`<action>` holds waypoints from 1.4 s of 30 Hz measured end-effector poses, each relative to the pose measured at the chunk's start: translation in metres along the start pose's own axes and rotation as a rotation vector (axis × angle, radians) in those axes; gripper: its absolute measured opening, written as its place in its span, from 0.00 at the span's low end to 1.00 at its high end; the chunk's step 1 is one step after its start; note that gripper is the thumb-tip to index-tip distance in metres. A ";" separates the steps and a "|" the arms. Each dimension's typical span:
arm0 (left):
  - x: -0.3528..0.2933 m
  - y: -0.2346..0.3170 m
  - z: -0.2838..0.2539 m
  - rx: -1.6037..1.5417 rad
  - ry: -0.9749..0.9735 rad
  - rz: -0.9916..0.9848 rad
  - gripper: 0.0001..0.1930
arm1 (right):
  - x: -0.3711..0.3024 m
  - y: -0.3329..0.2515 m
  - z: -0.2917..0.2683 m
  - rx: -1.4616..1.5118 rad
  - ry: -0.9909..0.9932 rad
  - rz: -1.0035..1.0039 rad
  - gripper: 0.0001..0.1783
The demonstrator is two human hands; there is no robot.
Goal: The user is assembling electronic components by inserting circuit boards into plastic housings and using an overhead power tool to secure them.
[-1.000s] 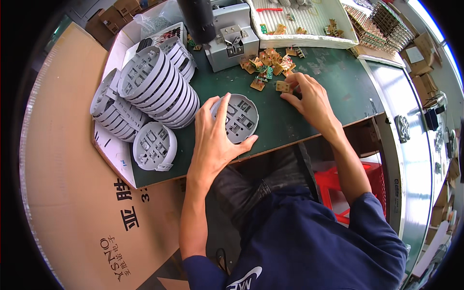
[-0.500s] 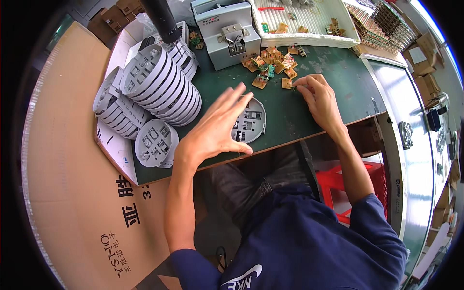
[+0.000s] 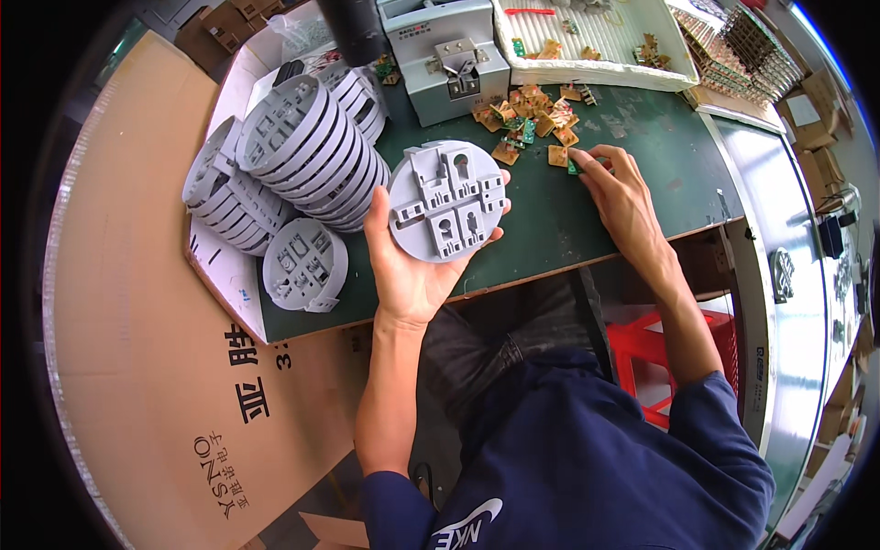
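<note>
My left hand holds up a round grey plastic housing, its fingers around the rim and its slotted, raised-detail side in view. Over the table, the fingers of my right hand close in a pinch at a small green circuit board, mostly hidden behind the fingertips. Just left of it lies a tan circuit board, beside a heap of small tan and green circuit boards. A single round grey housing rests at the table's left front.
Tall leaning stacks of grey housings stand on the left. Behind my hands is a grey metal machine, with a dark tube nearby. A white foam tray holds scattered boards at the back. A red stool stands under the table.
My left hand has lifted the grey housing off the table and turned its other side up. My right hand has stayed near the circuit boards, where green now shows at its fingertips.
</note>
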State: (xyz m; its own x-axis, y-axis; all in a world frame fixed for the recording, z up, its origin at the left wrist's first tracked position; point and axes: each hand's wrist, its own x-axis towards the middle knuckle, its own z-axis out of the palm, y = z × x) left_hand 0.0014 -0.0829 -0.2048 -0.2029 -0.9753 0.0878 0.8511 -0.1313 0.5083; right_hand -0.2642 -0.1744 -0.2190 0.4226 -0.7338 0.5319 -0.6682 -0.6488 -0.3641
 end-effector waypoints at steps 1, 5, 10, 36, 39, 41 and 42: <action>-0.001 0.000 -0.002 -0.089 -0.007 -0.007 0.49 | 0.000 0.000 -0.001 0.006 -0.004 -0.005 0.17; -0.002 0.001 0.003 -0.095 0.005 0.020 0.49 | -0.002 0.000 -0.005 0.001 -0.033 -0.035 0.18; -0.003 0.000 -0.003 0.014 -0.011 0.080 0.49 | -0.003 0.007 -0.013 -0.049 -0.052 -0.099 0.18; -0.006 -0.037 0.020 1.893 0.341 0.635 0.25 | 0.005 -0.032 -0.009 1.323 -0.297 0.387 0.24; -0.004 -0.037 0.029 1.746 0.296 0.690 0.12 | 0.005 -0.037 -0.008 1.307 -0.324 0.380 0.23; -0.004 -0.038 0.031 1.835 0.298 0.717 0.10 | 0.003 -0.038 -0.004 1.332 -0.325 0.370 0.23; -0.004 -0.039 0.031 1.833 0.300 0.717 0.10 | 0.003 -0.038 -0.002 1.357 -0.318 0.360 0.23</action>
State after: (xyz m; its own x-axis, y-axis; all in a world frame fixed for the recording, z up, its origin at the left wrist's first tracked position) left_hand -0.0458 -0.0686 -0.1986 0.1273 -0.7765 0.6172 -0.7367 0.3426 0.5830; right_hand -0.2387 -0.1513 -0.2015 0.5965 -0.7918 0.1316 0.2460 0.0242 -0.9690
